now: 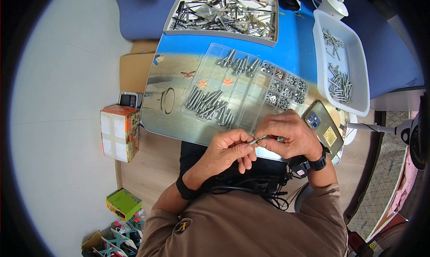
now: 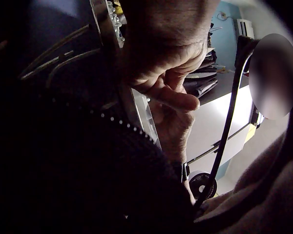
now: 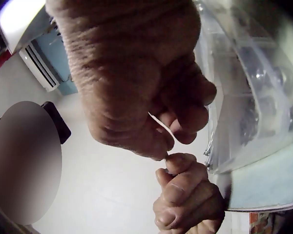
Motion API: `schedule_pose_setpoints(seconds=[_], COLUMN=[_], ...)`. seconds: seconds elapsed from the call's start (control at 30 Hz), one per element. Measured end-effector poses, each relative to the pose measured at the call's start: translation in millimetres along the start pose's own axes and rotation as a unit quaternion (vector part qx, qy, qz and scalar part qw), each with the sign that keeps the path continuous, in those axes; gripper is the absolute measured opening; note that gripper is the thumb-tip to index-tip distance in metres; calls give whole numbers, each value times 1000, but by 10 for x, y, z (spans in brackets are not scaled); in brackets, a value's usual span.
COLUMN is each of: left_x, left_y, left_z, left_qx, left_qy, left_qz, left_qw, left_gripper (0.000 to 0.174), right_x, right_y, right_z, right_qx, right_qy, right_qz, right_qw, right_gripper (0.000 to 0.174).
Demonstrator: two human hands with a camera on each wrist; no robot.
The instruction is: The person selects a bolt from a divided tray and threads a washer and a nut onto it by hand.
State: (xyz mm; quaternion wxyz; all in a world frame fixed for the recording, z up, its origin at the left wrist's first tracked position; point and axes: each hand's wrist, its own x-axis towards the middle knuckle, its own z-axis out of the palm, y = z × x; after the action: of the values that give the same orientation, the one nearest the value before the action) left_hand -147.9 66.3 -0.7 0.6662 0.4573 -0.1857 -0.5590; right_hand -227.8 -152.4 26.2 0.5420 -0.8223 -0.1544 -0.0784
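Note:
Between thumb and forefinger, my left hand [image 1: 230, 150] pinches a short silver bolt [image 1: 256, 140]. The thumb and forefinger of my right hand [image 1: 289, 134] close at the bolt's other end and cover it; I cannot tell whether a nut or washer is there. Small shiny metal pieces [image 1: 281, 139] show in the curl of the right fingers. In the left wrist view the left hand [image 2: 168, 53] hides the bolt. Seen from the right wrist, the right hand [image 3: 127, 73] meets the fingertips of the left hand [image 3: 190, 200]. Both hands are over the table's near edge.
A clear divided case [image 1: 245, 105] of bolts lies ahead, beside a compartment box [image 1: 272, 78] of nuts and washers. Behind stands a carton [image 1: 219, 33] full of loose hardware. At right are a white tub [image 1: 360, 73] with screws, a phone [image 1: 323, 122] and a teapot [image 1: 333, 5].

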Motion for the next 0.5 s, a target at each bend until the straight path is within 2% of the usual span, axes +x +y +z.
schedule_pose_setpoints(seconds=[0.13,0.23,0.3,0.5], left_x=[2,0,-4,3], left_y=[2,23,9,-14], left_z=[-3,13,12,-10], left_qx=[0,-1,-12,-9], left_qy=[-4,1,5,-4], left_qz=[-1,-10,-6,0], left_qw=[1000,1000,1000,1000], left_gripper=[13,12,13,13], right_x=[2,13,19,-9], right_y=[31,2,-68,-3], right_z=[-56,-49,-43,-2], right_qx=[-62,-52,-3,10], right_qy=[-43,-32,-8,-5], right_qz=[-7,-3,41,13], right_qw=[997,998,999,1000], right_gripper=[21,23,24,21])
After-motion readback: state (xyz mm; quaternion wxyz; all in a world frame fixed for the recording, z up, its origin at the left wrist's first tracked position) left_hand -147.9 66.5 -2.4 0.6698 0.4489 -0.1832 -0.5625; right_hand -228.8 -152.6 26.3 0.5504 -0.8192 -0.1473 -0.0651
